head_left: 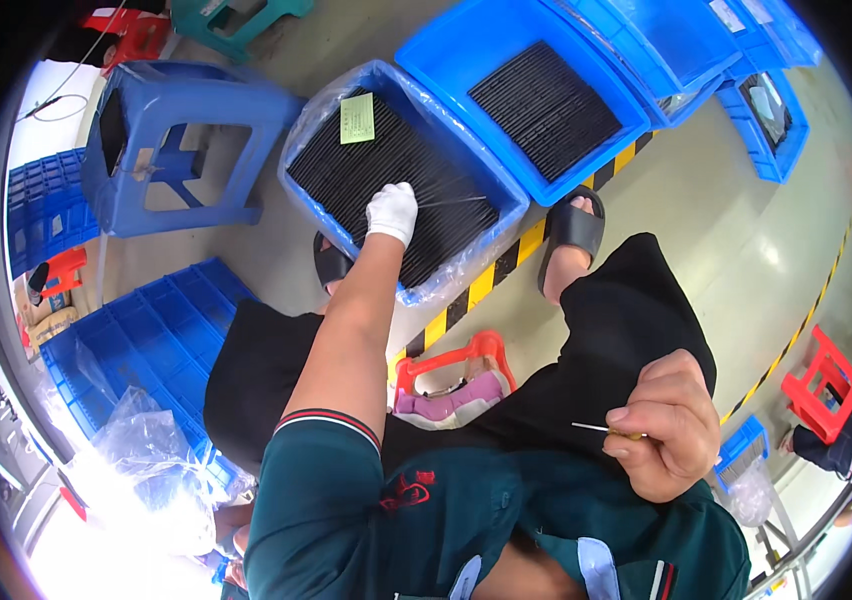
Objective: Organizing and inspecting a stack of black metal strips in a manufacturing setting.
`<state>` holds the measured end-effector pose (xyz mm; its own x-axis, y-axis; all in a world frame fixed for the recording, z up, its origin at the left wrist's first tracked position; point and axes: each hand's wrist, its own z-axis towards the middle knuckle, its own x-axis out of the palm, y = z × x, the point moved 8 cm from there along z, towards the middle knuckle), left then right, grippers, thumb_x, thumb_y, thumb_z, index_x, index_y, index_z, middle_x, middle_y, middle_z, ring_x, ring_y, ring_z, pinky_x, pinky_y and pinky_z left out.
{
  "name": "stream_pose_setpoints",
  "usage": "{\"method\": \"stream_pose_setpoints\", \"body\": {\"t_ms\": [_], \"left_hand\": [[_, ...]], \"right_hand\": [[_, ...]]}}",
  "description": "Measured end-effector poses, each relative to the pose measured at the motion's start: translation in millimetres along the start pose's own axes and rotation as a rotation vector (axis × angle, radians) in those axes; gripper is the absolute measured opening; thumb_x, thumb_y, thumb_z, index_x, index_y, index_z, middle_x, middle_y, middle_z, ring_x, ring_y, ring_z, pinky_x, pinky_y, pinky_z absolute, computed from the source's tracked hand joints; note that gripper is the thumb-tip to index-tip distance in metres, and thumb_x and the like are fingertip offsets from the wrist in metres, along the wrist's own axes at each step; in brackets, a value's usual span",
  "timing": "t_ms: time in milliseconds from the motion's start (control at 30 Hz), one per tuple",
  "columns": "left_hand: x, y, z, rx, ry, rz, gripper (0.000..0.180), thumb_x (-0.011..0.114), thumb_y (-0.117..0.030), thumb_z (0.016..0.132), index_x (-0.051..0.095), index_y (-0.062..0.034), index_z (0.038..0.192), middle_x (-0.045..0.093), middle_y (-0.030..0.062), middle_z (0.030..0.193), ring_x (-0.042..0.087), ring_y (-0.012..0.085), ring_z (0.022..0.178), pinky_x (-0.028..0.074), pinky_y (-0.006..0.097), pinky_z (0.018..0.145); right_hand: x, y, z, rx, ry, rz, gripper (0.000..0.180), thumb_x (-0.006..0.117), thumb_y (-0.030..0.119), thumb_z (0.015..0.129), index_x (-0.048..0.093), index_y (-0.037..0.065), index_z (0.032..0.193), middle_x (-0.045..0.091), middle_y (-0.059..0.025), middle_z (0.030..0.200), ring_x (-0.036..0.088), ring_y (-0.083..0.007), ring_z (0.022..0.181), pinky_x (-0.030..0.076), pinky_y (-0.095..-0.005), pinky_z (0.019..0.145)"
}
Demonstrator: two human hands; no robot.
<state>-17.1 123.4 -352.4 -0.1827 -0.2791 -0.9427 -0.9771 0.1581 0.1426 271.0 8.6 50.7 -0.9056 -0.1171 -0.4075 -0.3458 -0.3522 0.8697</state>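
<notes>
My left hand (pixel 392 212), in a white glove, is closed over a mass of thin black strips (pixel 331 180) lying side by side. Its fingertips are hidden, so whatever it grips cannot be made out. The strips fill a blue bin (pixel 518 203) lined with clear plastic, and a pale green paper slip (pixel 357 119) rests on them. Raised at the right, away from the bin, my bare right hand (pixel 671 425) pinches a small tool (pixel 591 428) with a thin metal shaft and a yellowish handle. The shaft points left.
A second blue bin (pixel 426 50) with black strips adjoins the first. To its right stand more blue bins (pixel 676 50). A blue stool (pixel 246 105) is at left, above a large blue crate (pixel 161 330). A red stool (pixel 456 360) with a pink item sits between my legs.
</notes>
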Motion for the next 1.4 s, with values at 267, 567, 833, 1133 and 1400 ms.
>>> {"method": "stream_pose_setpoints", "body": {"t_ms": [267, 567, 833, 1133, 1400], "left_hand": [[-22.7, 13.4, -16.5, -0.158, 0.095, -0.109, 0.02, 0.049, -0.012, 0.086, 0.065, -0.0066, 0.097, 0.067, 0.0177, 0.094, 0.068, 0.0344, 0.088, 0.055, 0.045, 0.075], [-48.8, -21.1, -71.7, -0.332, 0.821, -2.292, 0.022, 0.064, -0.004, 0.084, 0.055, -0.0075, 0.104, 0.065, 0.0162, 0.099, 0.067, 0.0306, 0.084, 0.057, 0.049, 0.076], [-201.4, -49.2, -131.2, 0.304, 0.565, -2.851, 0.032, 0.067, -0.01, 0.087, 0.056, -0.0043, 0.117, 0.063, 0.0169, 0.104, 0.063, 0.0383, 0.1, 0.053, 0.055, 0.088], [-317.3, -11.4, -178.4, 0.491, 0.046, -2.944, 0.014, 0.056, -0.012, 0.095, 0.058, -0.0065, 0.108, 0.061, 0.0132, 0.102, 0.061, 0.0336, 0.099, 0.051, 0.051, 0.09], [-350.0, -19.1, -231.6, 0.621, -0.267, -2.84, 0.036, 0.062, 0.005, 0.086, 0.049, -0.0047, 0.118, 0.059, 0.0123, 0.107, 0.061, 0.0282, 0.103, 0.048, 0.04, 0.097]], "right_hand": [[-0.5, -1.3, -4.3, 0.032, 0.004, -0.004, 0.026, 0.084, 0.018, 0.068, 0.07, 0.005, 0.087, 0.061, -0.0059, 0.078, 0.055, -0.0199, 0.066, 0.042, -0.0295, 0.058], [9.4, 7.2, 6.4, 0.093, -0.011, 0.002, 0.022, 0.078, 0.0, 0.067, 0.068, 0.002, 0.087, 0.063, -0.0069, 0.077, 0.059, -0.0231, 0.071, 0.045, -0.0323, 0.063], [20.1, -20.7, -8.6, 0.331, -0.225, 0.293, 0.007, 0.067, 0.003, 0.086, 0.067, -0.003, 0.091, 0.065, -0.0038, 0.083, 0.057, -0.0112, 0.067, 0.046, -0.0232, 0.063], [90.0, -49.6, -6.5, 0.558, -0.634, 1.119, 0.019, 0.066, 0.03, 0.093, 0.066, 0.012, 0.098, 0.068, 0.0024, 0.095, 0.059, -0.0091, 0.087, 0.045, -0.0295, 0.081], [140.8, 7.6, 29.0, 0.387, -0.484, 1.295, 0.025, 0.058, 0.033, 0.097, 0.06, 0.008, 0.098, 0.065, -0.0051, 0.093, 0.063, -0.0191, 0.089, 0.051, -0.0352, 0.084]]}}
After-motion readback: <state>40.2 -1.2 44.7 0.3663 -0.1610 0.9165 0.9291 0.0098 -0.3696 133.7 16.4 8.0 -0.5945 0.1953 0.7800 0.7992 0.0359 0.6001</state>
